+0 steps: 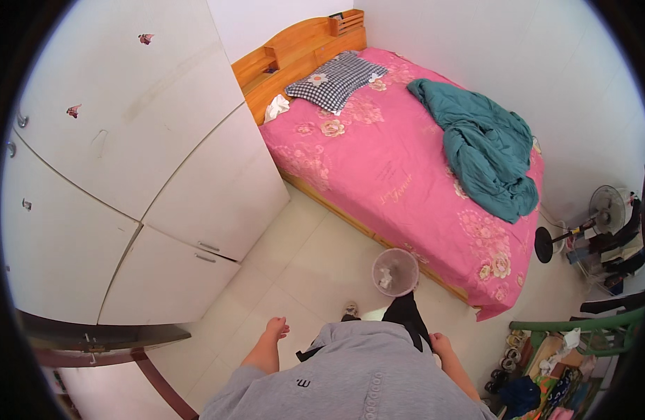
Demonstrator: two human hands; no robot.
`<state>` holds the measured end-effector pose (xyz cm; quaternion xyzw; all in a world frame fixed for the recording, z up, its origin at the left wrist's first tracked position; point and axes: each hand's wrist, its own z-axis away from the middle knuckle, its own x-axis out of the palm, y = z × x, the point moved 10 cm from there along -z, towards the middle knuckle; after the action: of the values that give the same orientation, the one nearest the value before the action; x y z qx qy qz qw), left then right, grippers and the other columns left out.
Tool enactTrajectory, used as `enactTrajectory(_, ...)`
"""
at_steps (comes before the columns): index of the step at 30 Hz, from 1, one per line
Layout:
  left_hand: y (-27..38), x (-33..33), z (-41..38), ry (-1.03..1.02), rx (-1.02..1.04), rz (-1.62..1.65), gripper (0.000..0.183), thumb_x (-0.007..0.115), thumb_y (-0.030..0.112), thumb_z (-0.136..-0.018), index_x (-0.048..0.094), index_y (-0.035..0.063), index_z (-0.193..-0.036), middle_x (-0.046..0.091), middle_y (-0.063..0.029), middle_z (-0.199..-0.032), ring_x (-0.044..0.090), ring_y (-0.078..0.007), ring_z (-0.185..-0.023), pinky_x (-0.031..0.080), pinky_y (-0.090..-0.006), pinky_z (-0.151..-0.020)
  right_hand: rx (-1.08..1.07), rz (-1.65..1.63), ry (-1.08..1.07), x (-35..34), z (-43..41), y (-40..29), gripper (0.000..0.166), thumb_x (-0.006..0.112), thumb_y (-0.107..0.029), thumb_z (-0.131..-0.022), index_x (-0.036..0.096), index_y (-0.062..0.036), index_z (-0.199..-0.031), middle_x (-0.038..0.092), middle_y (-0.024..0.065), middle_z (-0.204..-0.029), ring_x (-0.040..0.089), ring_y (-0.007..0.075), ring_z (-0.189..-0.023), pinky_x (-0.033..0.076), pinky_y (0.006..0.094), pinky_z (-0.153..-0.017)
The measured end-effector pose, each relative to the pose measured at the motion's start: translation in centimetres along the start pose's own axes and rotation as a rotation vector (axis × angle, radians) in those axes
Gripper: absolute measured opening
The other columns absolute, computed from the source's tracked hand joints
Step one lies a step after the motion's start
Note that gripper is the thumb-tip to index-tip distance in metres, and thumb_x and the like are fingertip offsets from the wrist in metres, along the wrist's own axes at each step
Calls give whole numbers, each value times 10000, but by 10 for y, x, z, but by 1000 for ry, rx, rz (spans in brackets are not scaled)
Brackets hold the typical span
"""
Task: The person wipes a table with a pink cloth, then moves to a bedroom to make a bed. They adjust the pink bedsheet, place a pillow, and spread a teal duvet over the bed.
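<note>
My left hand [277, 328] hangs over the tiled floor, fingers loosely bent and nothing held in it. Beside my right thigh is my right hand [440, 343], its fingers turned in and partly hidden against the black trousers [406, 315]; nothing shows in its grasp. In front of my feet a translucent waste bin [396, 293] with crumpled white tissue [386, 278] inside stands against the bed's side. A pink flowered sheet [390, 152] covers the bed, with a rumpled teal quilt [490, 147] and a checked pillow [335, 79] on top.
White cabinets [191, 184] line the left, near a dark red door frame [157, 383]. The wooden headboard [301, 42] is at the far end. To the right stand a floor fan [607, 210], a green-railed rack [569, 321] with clutter, and shoes [510, 357].
</note>
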<state>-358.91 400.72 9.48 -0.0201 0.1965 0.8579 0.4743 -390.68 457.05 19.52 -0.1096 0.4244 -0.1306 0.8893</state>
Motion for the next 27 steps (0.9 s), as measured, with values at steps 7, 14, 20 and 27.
enactTrajectory(7,-18,2,12,25,-34,85,341,478,323,-906,485,72,-1136,622,-139,-976,626,-243,-813,510,-423,-691,-100,-81,-14,11,-34,-24,412,525,-438,-862,664,-53,-902,657,180,-841,640,306,-832,490,387,-732)
enactTrajectory(14,45,35,17,33,70,82,336,489,333,-905,500,72,-1115,635,-102,-944,629,-206,-802,511,-401,-691,-35,-182,-116,33,-52,0,420,541,-439,-844,674,-47,-920,665,177,-889,639,295,-868,486,395,-766)
enactTrajectory(20,104,81,36,-60,168,-6,303,509,335,-896,520,90,-1073,646,-87,-948,628,-192,-864,503,-379,-713,-106,52,-182,39,-77,7,506,431,-477,-866,674,-42,-783,669,151,-747,652,290,-733,498,404,-732)
enactTrajectory(27,109,82,-24,-189,204,-726,366,549,332,-879,527,52,-1114,650,-116,-932,625,-205,-791,510,-360,-632,151,-554,-135,31,-144,-12,456,399,-399,-885,659,-36,-795,653,134,-671,629,284,-588,504,396,-676)
